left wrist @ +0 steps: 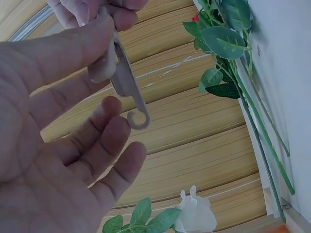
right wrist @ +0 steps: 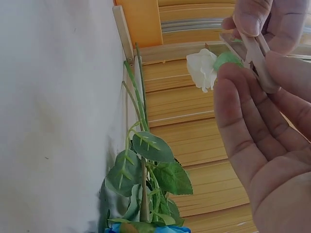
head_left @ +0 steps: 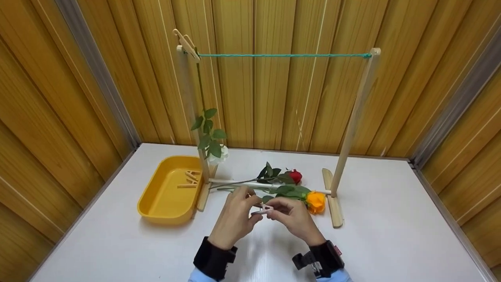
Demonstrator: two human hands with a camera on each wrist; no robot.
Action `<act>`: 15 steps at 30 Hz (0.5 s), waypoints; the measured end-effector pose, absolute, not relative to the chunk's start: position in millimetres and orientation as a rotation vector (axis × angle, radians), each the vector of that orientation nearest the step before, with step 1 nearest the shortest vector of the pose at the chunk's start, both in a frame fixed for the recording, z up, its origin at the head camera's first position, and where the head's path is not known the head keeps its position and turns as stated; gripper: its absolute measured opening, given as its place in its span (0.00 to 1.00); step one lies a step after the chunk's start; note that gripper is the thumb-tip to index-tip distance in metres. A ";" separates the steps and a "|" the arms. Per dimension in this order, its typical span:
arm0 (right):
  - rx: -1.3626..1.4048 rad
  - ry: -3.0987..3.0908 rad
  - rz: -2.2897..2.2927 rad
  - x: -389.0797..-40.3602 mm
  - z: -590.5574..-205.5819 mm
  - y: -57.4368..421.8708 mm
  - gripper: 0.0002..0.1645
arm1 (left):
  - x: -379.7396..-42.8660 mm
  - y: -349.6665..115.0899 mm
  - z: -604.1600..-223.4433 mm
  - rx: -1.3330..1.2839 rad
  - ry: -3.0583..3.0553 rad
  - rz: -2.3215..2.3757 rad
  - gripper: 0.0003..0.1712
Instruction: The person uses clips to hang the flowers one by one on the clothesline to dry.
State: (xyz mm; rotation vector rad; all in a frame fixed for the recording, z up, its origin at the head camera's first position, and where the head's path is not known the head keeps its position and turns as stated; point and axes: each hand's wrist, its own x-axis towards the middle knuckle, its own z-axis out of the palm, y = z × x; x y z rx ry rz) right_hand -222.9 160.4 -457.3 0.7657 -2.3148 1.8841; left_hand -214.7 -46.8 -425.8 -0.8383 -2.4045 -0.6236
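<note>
My left hand point(head_left: 233, 219) and right hand point(head_left: 294, 219) meet over the front of the table, both pinching one pale clothespin point(head_left: 264, 210). In the left wrist view, the clothespin point(left wrist: 125, 77) has a small hook at one end, and the left thumb and index finger grip it while the other fingers stay spread. From the right wrist, the clothespin point(right wrist: 257, 60) shows between the fingertips of both hands. Just behind the hands lie a red rose point(head_left: 295, 176) and an orange rose point(head_left: 315, 202), their green stems pointing left. A blue flower point(right wrist: 170, 229) peeks in at the right wrist view's bottom edge.
A wooden stand point(head_left: 354, 129) carries a green cord point(head_left: 282, 55). At its left end a clothespin point(head_left: 188, 46) holds a white rose point(head_left: 218, 155) hanging bloom down. The yellow tray point(head_left: 150, 213) on the left contains several clothespins point(head_left: 190, 178). Wood-patterned panels enclose the table.
</note>
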 end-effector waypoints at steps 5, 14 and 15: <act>0.757 -2.325 1.894 -222.3 -456.8 160.5 0.12 | -215.1 -48.1 -426.6 -0.860 -2.420 -0.629 0.19; 0.747 -2.342 1.902 -221.7 -455.2 161.4 0.12 | -215.3 -46.7 -427.5 -0.895 -2.427 -0.649 0.19; 0.750 -2.340 1.900 -221.7 -455.2 161.8 0.12 | -215.5 -46.2 -427.6 -0.898 -2.423 -0.653 0.19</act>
